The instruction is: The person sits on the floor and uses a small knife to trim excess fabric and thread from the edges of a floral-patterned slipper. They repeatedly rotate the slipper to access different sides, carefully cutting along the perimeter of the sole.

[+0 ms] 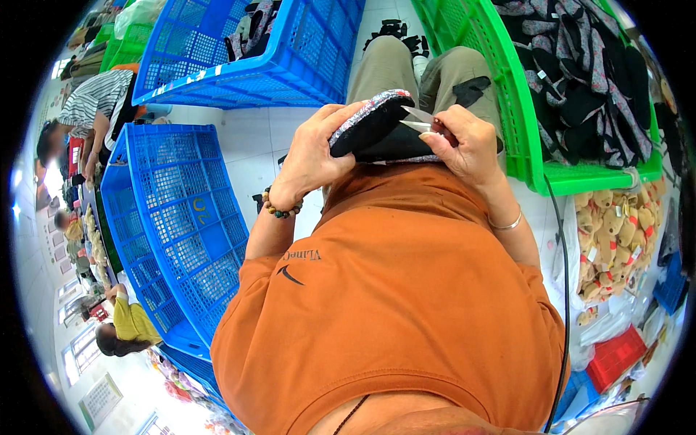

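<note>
My left hand (pixel 313 156) grips a dark slipper-like piece (pixel 370 123) with a speckled pink and grey fabric edge and a black sole, held just above my lap. My right hand (pixel 464 141) holds small metal thread snips (pixel 415 120) with the blades pointed at the slipper's edge. A second dark piece (pixel 395 148) lies under the first one, between both hands. I wear an orange shirt and khaki trousers, and a bead bracelet sits on my left wrist.
A green crate (pixel 507 123) of dark speckled fabric pieces stands at my right. Blue crates sit ahead (pixel 290 65) and at my left (pixel 174 217). Tan plush toys (pixel 612 232) in a bag lie at the right. Other people work at the far left.
</note>
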Demonstrator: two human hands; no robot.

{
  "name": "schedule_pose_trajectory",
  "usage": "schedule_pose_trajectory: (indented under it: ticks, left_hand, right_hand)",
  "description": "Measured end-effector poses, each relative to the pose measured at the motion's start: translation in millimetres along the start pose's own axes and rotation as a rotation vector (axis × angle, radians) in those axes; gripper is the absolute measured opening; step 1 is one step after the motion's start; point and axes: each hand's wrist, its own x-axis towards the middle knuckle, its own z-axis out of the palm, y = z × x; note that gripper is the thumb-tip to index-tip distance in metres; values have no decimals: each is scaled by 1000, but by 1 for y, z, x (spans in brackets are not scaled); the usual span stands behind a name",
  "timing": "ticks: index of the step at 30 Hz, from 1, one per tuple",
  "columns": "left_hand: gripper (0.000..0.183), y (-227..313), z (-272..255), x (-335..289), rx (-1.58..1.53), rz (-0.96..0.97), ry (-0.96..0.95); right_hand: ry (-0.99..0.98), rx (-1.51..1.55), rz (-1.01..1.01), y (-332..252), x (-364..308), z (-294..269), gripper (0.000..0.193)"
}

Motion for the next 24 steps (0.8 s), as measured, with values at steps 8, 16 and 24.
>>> schedule_pose_trajectory:
  ticks: [8,16,24]
  left_hand:
    - [62,3,-2,0,-47,-31,-10]
    - [60,1,-1,0,-90,-31,-6]
    - [64,-2,5,-3,-34,-14,-26]
  right_hand:
    - [49,-44,64,3,0,7,32]
    - [66,-2,130,6,-2,10,31]
    - [5,69,125,4,1,8,23]
